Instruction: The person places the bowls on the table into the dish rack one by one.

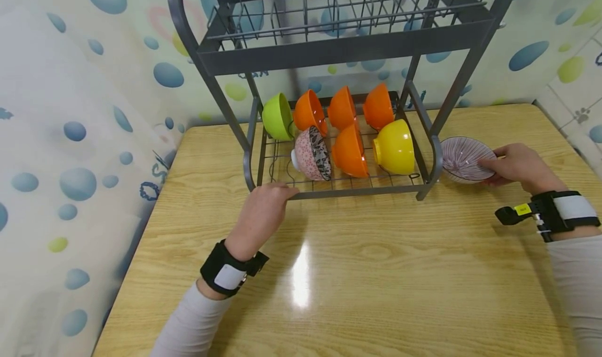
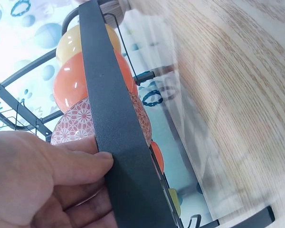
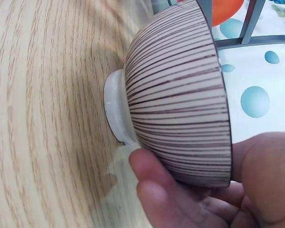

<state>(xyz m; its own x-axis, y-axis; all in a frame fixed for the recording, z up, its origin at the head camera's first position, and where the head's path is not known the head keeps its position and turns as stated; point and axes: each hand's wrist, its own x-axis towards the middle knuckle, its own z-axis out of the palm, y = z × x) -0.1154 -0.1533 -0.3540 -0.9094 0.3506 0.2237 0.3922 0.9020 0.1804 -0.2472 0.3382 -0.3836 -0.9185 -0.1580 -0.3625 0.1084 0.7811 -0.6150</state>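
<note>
My right hand [image 1: 519,166] pinches the rim of a purple-and-white striped bowl [image 1: 465,156], thumb inside and fingers underneath, just right of the dish rack. In the right wrist view the striped bowl [image 3: 180,99] has its white foot close to the tabletop; whether it touches cannot be made out. My left hand [image 1: 265,210] grips the front bar [image 2: 128,156] of the rack's lower tier, near its left corner. Behind that bar lean a pink patterned bowl [image 1: 310,156], an orange bowl [image 1: 349,152] and a yellow bowl [image 1: 396,148], all on their sides.
Along the lower tier's back stand a green bowl [image 1: 277,117] and three orange bowls, one of them the leftmost orange bowl [image 1: 308,110]. Overhead is the wire upper tier [image 1: 343,51]. The rack stands on a wooden table [image 1: 376,273] against a patterned wall [image 1: 117,85].
</note>
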